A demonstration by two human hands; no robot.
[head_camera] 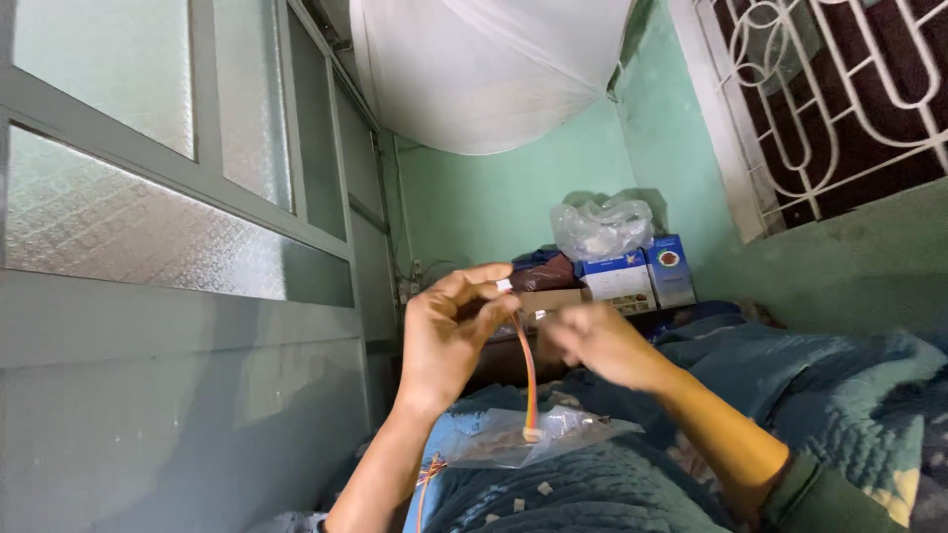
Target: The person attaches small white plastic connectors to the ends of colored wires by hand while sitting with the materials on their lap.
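Cable inspection, multicoloured wire lead (529, 380) raised in front of me.

Left hand (449, 331) pinches the lead's white connector (505, 285); the lower plug hangs over a clear plastic bag (504, 441) on the blue quilt (632, 484). Right hand (597, 341) is blurred, seemingly closed on a small piece. A firm pinch on the housing, not the wires, serves best. Boxes (637, 276) stand behind, well apart.

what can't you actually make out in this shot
- Right hand, head view: motion blur hides its fingers and anything they pinch.
- Wire bundle: its lower connector is too small to read.
- Clear plastic bag: contents unclear through glare.
- Left hand: its fingers partly cover the white connector.
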